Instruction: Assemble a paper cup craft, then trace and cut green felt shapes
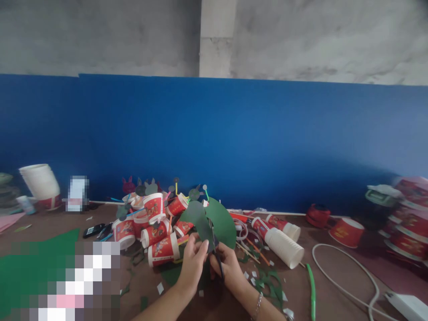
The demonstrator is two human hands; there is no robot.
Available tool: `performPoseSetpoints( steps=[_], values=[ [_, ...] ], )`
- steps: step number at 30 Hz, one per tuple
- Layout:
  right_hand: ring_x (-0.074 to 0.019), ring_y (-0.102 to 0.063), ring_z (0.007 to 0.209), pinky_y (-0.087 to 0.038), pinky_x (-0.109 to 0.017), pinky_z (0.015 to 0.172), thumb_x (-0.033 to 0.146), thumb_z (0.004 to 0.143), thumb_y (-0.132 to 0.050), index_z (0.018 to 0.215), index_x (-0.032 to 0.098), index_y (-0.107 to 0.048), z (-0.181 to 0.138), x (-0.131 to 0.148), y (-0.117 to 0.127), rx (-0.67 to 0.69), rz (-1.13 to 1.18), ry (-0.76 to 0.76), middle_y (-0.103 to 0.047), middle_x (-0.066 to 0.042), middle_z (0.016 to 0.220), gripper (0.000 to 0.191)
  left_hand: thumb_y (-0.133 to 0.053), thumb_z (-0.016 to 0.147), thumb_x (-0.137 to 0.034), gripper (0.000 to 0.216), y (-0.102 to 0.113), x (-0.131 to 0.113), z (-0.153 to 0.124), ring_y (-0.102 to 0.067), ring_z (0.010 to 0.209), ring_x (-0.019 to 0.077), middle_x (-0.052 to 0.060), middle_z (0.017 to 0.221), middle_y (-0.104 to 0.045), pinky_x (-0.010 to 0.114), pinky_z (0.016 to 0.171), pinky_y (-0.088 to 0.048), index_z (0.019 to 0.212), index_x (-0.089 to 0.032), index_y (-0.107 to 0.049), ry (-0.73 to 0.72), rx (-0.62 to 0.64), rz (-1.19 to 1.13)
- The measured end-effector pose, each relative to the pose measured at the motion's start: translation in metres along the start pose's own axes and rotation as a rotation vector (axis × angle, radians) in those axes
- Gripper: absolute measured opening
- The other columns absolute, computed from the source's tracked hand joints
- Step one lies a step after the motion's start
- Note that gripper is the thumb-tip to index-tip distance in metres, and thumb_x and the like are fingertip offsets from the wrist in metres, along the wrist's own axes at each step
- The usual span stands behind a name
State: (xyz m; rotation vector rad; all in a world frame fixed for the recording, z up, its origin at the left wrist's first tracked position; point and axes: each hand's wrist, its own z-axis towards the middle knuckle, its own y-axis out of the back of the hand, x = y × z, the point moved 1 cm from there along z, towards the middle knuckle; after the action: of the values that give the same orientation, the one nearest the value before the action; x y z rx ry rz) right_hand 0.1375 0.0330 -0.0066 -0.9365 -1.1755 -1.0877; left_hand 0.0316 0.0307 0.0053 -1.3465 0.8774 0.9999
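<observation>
Held up in front of me is a piece of dark green paper (224, 218) with a rounded outer edge. My left hand (193, 258) pinches it near its lower left part, thumb on top. A pair of scissors (219, 263) with dark handles is in my right hand (229, 267), fingers through the handles. The blades point up and away from me, against the paper, which is split along them into two lobes. Green paper scraps (269, 287) and small white bits lie on the table below my right wrist, which wears a chain bracelet.
Behind my left hand is a heap of red paper cups (163, 249) with straws and paper animal heads. White stacked cups (284, 247) lie to the right, near a green tube (311, 290) and a white cable (347, 249). Large green paper (40, 254) lies left. A blue wall panel (214, 133) stands behind.
</observation>
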Motion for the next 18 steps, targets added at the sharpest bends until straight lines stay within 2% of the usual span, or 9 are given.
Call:
performPoseSetpoints(
  steps=[4, 10, 13, 16, 18],
  values=[
    [-0.0072, -0.044, 0.041, -0.037, -0.018, 0.04, 0.037, 0.071, -0.066, 0.072, 0.017, -0.053, -0.0022, 0.0049, -0.0007, 0.042, -0.011, -0.018, -0.05, 0.006, 0.053, 0.024, -0.066, 0.068, -0.048, 0.042, 0.0004, -0.0035, 0.0008, -0.039, 0.042, 0.0076, -0.011, 0.047, -0.042, 0.017, 0.04, -0.029, 0.092, -0.019, -0.049, -0.03, -0.052, 0.01],
    [-0.0097, -0.047, 0.057, -0.039, -0.019, 0.051, 0.024, 0.069, -0.062, 0.078, 0.017, -0.055, -0.0061, 0.0099, -0.0016, 0.131, 0.019, 0.053, -0.055, 0.003, 0.066, 0.013, -0.064, 0.071, -0.046, 0.04, 0.0042, -0.0046, 0.0045, -0.041, 0.044, 0.007, -0.011, 0.049, -0.043, 0.017, 0.042, -0.028, 0.095, -0.019, -0.047, -0.059, -0.137, -0.003],
    [-0.0091, -0.046, 0.055, -0.038, -0.019, 0.051, 0.021, 0.068, -0.062, 0.078, 0.018, -0.053, -0.0072, 0.0087, -0.0024, 0.164, 0.016, 0.035, -0.056, 0.004, 0.066, 0.014, -0.063, 0.071, -0.047, 0.044, 0.0059, -0.005, 0.0059, -0.042, 0.045, 0.0073, -0.011, 0.05, -0.043, 0.017, 0.043, -0.029, 0.099, -0.02, -0.044, -0.071, -0.187, -0.017],
    [-0.008, -0.043, 0.047, -0.036, -0.019, 0.046, 0.027, 0.068, -0.064, 0.078, 0.018, -0.05, -0.0059, 0.0044, -0.0017, 0.121, 0.014, -0.033, -0.054, 0.005, 0.058, 0.019, -0.063, 0.071, -0.048, 0.044, 0.007, -0.0071, 0.0069, -0.04, 0.044, 0.0073, -0.011, 0.051, -0.043, 0.016, 0.043, -0.029, 0.099, -0.021, -0.043, -0.087, -0.227, -0.029],
    [-0.0085, -0.044, 0.045, -0.038, -0.02, 0.045, 0.034, 0.069, -0.065, 0.079, 0.019, -0.049, -0.0035, 0.0025, 0.0, 0.04, 0.035, -0.044, -0.052, 0.006, 0.053, 0.024, -0.061, 0.073, -0.048, 0.04, 0.0076, -0.0083, 0.0075, -0.039, 0.044, 0.0072, -0.011, 0.05, -0.042, 0.017, 0.043, -0.029, 0.097, -0.022, -0.043, -0.101, -0.229, -0.02]
  ],
)
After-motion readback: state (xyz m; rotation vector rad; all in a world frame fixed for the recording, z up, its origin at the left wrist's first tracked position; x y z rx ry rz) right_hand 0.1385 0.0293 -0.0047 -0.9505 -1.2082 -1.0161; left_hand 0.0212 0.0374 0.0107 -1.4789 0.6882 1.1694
